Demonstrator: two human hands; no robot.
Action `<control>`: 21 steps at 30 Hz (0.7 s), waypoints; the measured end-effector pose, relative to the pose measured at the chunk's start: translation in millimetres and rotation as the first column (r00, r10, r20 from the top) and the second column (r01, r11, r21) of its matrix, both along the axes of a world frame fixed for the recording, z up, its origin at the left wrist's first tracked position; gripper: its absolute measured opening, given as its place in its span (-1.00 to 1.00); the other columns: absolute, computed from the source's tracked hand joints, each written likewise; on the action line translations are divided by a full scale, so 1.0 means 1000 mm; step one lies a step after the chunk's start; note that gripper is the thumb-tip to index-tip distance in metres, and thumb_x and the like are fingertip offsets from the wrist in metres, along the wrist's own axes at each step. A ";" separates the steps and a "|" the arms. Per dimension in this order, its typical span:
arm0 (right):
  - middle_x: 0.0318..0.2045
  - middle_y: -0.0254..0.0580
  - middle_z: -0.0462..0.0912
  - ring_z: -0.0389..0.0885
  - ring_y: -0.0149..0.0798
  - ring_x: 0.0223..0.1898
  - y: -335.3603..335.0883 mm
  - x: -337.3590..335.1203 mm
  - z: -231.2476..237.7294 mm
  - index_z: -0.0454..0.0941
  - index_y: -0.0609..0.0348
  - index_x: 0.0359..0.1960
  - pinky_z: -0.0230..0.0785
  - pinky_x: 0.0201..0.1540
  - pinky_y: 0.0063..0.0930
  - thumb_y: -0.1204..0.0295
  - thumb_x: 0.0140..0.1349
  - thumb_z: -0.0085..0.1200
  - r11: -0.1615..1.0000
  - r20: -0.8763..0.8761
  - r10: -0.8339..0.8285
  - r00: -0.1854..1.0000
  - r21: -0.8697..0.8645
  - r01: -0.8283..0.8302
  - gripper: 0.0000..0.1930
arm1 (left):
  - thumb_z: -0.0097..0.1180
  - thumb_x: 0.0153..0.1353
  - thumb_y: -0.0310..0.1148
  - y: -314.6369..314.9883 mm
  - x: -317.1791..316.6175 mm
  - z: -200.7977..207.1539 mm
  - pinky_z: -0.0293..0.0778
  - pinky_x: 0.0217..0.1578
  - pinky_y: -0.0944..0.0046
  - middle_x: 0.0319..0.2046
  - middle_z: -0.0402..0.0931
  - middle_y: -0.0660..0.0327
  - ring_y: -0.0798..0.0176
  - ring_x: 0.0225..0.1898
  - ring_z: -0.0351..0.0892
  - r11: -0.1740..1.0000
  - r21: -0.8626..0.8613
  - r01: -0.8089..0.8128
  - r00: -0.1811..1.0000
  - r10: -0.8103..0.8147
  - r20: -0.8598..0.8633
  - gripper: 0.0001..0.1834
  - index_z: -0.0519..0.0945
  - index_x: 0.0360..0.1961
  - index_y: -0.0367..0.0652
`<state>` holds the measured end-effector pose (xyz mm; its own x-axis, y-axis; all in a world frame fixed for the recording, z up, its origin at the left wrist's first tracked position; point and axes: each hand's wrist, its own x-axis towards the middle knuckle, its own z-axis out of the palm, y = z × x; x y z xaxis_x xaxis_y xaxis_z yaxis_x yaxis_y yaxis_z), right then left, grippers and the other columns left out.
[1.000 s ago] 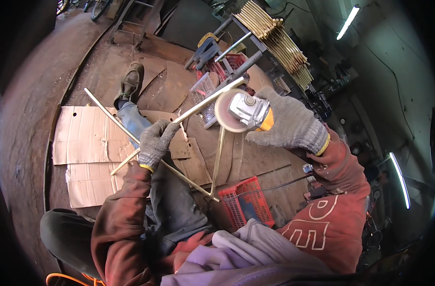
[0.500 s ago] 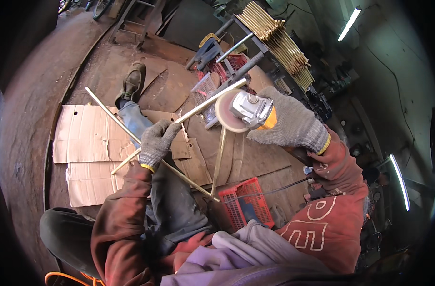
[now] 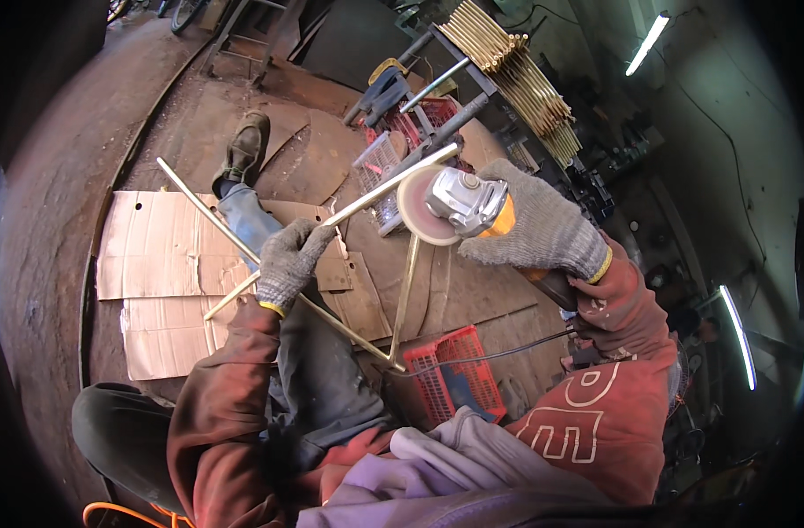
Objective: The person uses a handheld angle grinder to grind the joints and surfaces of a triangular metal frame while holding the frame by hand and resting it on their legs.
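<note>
Left hand (image 3: pixel 287 260), in a grey knitted glove with yellow cuff, closed around one bar of the pale-gold, thin-barred metal frame (image 3: pixel 375 194), close to where two bars cross; right hand (image 3: pixel 547 220), same kind of glove, wrapped about the body of the silver-and-yellow angle grinder (image 3: pixel 466 201), most of its fingers hidden underneath; frame lies slantwise in front of the person, over the leg and the flattened brown cardboard sheet (image 3: pixel 168 246), its upper bar end beside the round, pinkish-brown grinding disc (image 3: pixel 415 207); disc and bar overlap in view, real contact cannot be told.

Change over the last second is slight: both grips same, grinder and bar end nudged a touch rightward together, thin black cord (image 3: pixel 472 359) hanging a bit lower, across the red slatted plastic crate (image 3: pixel 430 392); disc remains by the same stretch of bar, so judged as one step carrying on, no regrip; whether the disc spins, cannot tell.
</note>
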<state>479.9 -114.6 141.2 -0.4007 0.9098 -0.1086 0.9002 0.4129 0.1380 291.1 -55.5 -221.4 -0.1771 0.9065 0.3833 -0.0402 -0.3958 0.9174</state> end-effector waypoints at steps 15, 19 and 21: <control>0.07 -0.05 0.73 0.74 -0.15 0.09 0.005 0.009 -0.003 0.49 0.22 0.26 0.56 0.20 -0.23 0.12 -0.06 0.71 1.000 -0.026 0.008 1.000 -0.014 -0.008 -0.11 | 0.36 0.43 -0.03 0.001 0.002 -0.003 0.43 -0.44 0.02 -0.57 0.54 0.02 0.00 -0.54 0.55 1.000 0.005 -0.003 1.000 0.003 -0.004 -0.63 0.77 -0.23 -0.17; 0.03 0.07 0.77 0.78 0.10 0.08 0.010 0.016 -0.004 0.50 0.18 0.25 0.59 0.15 -0.09 -0.14 -0.02 0.64 0.996 -0.069 0.079 0.995 -0.024 -0.080 -0.07 | 0.36 0.43 -0.03 0.000 0.001 -0.002 0.43 -0.44 0.01 -0.57 0.55 0.01 0.00 -0.54 0.57 1.000 -0.013 0.006 1.000 -0.006 0.000 -0.63 0.77 -0.23 -0.17; 0.03 0.07 0.77 0.78 0.10 0.08 0.010 0.017 -0.004 0.51 0.18 0.25 0.59 0.15 -0.09 -0.14 -0.02 0.64 0.997 -0.069 0.075 0.995 -0.019 -0.077 -0.08 | 0.35 0.43 -0.02 0.000 0.001 0.000 0.43 -0.44 0.01 -0.57 0.55 0.01 0.00 -0.54 0.57 1.000 -0.012 0.008 1.000 -0.009 -0.005 -0.62 0.77 -0.24 -0.17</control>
